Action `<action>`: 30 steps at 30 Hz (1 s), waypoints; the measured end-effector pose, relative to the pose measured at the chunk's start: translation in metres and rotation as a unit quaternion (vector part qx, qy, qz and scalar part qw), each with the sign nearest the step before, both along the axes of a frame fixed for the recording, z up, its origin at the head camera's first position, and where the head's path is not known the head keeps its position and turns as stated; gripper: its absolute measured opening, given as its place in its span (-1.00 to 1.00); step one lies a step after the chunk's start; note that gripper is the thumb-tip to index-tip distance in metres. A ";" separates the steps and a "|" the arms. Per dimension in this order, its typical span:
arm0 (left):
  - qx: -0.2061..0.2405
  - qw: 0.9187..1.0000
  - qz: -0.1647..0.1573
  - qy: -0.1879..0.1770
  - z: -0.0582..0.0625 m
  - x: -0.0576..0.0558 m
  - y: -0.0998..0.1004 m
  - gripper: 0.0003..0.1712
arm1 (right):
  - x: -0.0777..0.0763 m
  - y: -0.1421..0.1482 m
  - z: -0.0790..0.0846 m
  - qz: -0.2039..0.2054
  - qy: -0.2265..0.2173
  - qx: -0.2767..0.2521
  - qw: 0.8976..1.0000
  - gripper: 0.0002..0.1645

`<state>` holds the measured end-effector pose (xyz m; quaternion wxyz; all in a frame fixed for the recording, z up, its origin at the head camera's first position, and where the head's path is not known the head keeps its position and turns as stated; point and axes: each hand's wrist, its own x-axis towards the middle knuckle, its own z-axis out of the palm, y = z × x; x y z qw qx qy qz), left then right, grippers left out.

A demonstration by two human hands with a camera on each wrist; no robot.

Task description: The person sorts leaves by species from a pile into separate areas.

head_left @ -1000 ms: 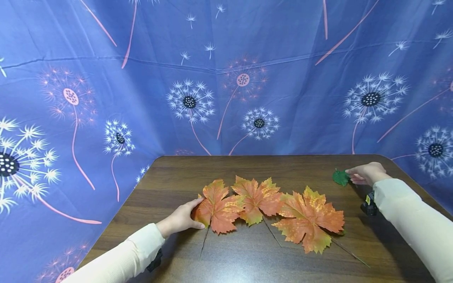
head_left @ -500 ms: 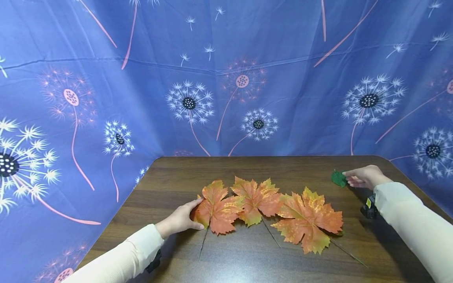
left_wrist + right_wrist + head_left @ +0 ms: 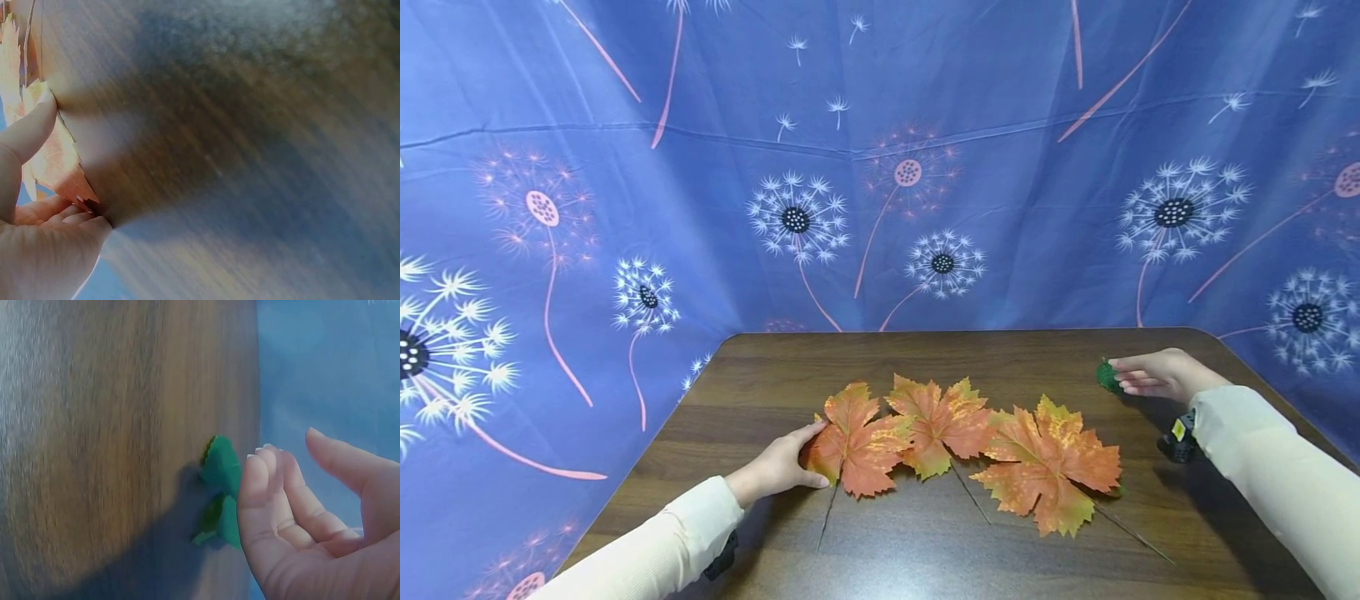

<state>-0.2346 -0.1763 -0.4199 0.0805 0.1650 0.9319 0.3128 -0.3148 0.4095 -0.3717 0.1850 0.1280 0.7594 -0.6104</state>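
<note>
My left hand [image 3: 777, 468] rests at the left edge of an orange maple leaf [image 3: 874, 454], an artificial one with a thin stem. Its thumb and fingers are spread along that edge; in the left wrist view the thumb [image 3: 34, 128] touches the leaf. At the back right, my right hand [image 3: 1161, 375] is beside a small green leaf [image 3: 1106, 375], its fingers partly covering it. In the right wrist view the thumb [image 3: 340, 456] stands apart from the fingers, with nothing between them. The green leaf [image 3: 222, 465] shows beyond the fingertips, its far side hidden.
Two more orange maple leaves, one in the middle [image 3: 942, 425] and one to the right [image 3: 1051, 467], lie in a row with their stems toward the front. Everything lies on a dark wooden table [image 3: 925, 554]. A blue curtain [image 3: 880, 167] with dandelion prints hangs behind.
My right hand has shifted slightly left over the green leaf, which shows less now. The left hand stays at its maple leaf. The head view has drifted a little.
</note>
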 end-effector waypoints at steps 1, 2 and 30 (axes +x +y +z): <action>-0.001 1.000 0.000 0.001 0.000 0.000 0.000 0.05 | 0.000 -0.001 0.000 0.007 0.001 0.001 1.000 -0.75; -0.001 1.000 -0.001 0.001 -0.001 0.000 0.000 0.05 | 0.001 -0.003 0.000 0.012 0.001 0.002 1.000 -0.78; 0.006 1.000 0.006 -0.002 -0.004 -0.003 -0.001 0.04 | 0.020 -0.058 -0.008 0.159 -0.001 0.082 0.984 -0.24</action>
